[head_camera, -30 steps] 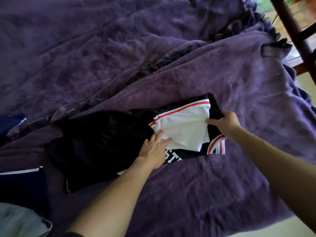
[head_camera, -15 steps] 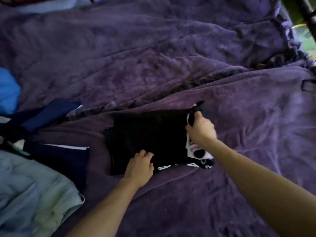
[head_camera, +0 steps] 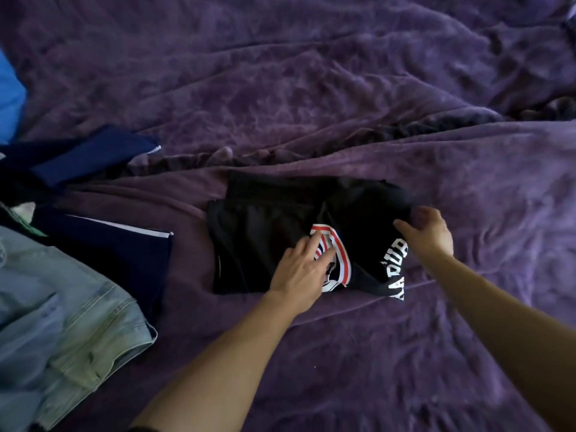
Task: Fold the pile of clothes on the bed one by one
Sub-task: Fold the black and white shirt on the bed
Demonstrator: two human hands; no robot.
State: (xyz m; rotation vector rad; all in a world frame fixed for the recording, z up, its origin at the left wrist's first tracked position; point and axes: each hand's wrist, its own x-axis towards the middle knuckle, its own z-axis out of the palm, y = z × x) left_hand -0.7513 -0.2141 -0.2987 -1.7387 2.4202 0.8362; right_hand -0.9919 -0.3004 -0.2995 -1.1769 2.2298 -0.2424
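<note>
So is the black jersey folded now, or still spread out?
Folded, not quite finished. The black jersey lies as a compact layered block; the right hand grips its right edge, the left hand presses the striped trim.

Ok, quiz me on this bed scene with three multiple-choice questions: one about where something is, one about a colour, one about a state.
1. Where do the light denim jeans lie relative to the black jersey?
A. To its left
B. To its right
C. On top of it

2. What colour is the blanket?
A. Green
B. Purple
C. White

3. What is the left hand doing?
A. Lifting the jeans
B. Hanging off the bed
C. Pressing flat on the jersey

Answers: 1 A, the jeans sit at the left edge. 2 B, purple throughout. 3 C, its fingers are spread on the striped trim while the right hand grips the jersey's edge.
</note>
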